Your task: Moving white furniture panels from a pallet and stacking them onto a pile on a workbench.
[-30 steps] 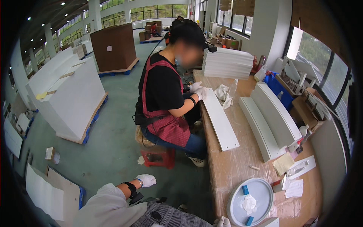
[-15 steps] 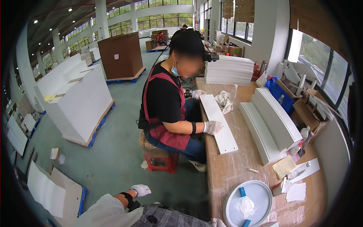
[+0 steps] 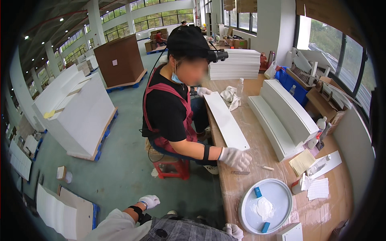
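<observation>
My left hand (image 3: 150,201), in a white glove, hangs over the floor with its fingers curled in and nothing seen in them. At the near table edge is my right hand (image 3: 233,231), gloved too, its fingers curled; whatever they may hold is hidden. Beside it stands a round pale tray (image 3: 246,219) with white powder or paste (image 3: 263,208) and two blue blocks (image 3: 265,227). A white board end (image 3: 290,233) shows to the tray's right. Across the table corner, a seated co-worker's gloved hand (image 3: 236,159) is over a small brown block (image 3: 240,172), beside a long white panel (image 3: 227,120).
White L-shaped parts (image 3: 277,120) lie along the table's right. Bottles (image 3: 321,123), a yellowish pad (image 3: 302,162) and a cloth (image 3: 230,98) are about. A red stool (image 3: 173,168) holds the co-worker. Wrapped pallet loads (image 3: 76,116) stand on the floor at left.
The co-worker's nearer hand has moved off the panel's middle toward the near end, over a brown block that now shows. My view has shifted slightly; my hands have hardly moved.
</observation>
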The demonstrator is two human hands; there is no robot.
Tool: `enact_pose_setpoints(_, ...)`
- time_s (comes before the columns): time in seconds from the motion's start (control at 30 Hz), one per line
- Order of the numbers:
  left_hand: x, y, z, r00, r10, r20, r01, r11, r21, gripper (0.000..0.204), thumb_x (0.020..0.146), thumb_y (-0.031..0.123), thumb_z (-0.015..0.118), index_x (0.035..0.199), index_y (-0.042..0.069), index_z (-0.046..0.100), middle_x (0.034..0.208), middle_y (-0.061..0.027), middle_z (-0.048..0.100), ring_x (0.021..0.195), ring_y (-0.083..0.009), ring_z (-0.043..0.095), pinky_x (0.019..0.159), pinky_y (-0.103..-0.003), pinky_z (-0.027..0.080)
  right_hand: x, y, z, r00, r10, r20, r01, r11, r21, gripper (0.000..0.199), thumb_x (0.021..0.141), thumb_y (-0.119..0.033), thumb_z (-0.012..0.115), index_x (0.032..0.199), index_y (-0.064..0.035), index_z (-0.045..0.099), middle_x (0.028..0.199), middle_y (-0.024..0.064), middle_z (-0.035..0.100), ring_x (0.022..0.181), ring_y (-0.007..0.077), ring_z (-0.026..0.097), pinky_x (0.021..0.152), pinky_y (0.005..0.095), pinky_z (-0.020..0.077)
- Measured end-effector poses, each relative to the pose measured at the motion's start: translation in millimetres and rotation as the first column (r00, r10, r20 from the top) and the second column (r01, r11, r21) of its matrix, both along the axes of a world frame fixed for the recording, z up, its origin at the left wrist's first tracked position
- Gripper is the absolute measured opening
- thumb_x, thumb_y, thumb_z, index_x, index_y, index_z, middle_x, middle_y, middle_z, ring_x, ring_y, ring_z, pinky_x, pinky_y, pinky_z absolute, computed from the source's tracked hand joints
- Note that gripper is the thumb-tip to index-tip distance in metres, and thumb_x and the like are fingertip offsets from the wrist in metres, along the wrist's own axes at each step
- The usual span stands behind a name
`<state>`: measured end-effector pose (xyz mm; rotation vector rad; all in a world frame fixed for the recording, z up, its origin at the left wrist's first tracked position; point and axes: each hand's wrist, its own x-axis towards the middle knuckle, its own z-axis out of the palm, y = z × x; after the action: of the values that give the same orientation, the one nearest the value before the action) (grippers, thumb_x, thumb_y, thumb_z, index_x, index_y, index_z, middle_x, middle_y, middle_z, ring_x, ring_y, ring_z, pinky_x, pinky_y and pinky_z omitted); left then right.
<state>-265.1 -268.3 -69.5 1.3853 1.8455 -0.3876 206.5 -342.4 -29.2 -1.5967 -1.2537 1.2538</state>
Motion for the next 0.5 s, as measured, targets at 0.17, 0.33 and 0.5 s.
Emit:
enact_pose_setpoints(0.17,12,12,16,0.944,0.288,-0.163,-0.135,0.784,0.606,0.061,0.086,0.042,0.065,0.139,0.016,0.051,0.148,-0.0186,0.045,0.135,-0.0409,0.042,0.11,-0.047,0.037,1,0,-11,0.978,-0.02,0.207,-0.002,0.994,0.105,0.025,0.098,-0.035,0.059,0.102,-0.016,0.074,0.084,0.0039,0.07,0.07,0.0148,0.061,0.068,0.0286,0.0506)
enact_pose_setpoints(0.33,-7,28,34,0.806,0.52,-0.282,-0.081,0.569,0.818,0.074,0.083,0.039,0.071,0.146,0.014,0.042,0.155,-0.0199,0.033,0.14,-0.0439,0.032,0.115,-0.054,0.03,10,3,-23,0.986,0.088,0.144,-0.089,0.996,0.002,0.027,0.099,-0.034,0.059,0.109,-0.0121,0.071,0.092,0.0077,0.071,0.081,0.0184,0.063,0.077,0.0308,0.0511)
enact_pose_setpoints(0.5,-17,31,62,0.623,0.769,-0.143,-0.465,0.511,0.723,0.077,0.084,0.041,0.07,0.148,0.014,0.039,0.159,-0.018,0.025,0.144,-0.0425,0.026,0.117,-0.056,0.024,14,2,-36,0.978,0.14,0.157,-0.139,0.99,-0.022,0.032,0.1,-0.034,0.058,0.116,-0.0081,0.068,0.1,0.0115,0.071,0.092,0.022,0.065,0.086,0.0329,0.0517)
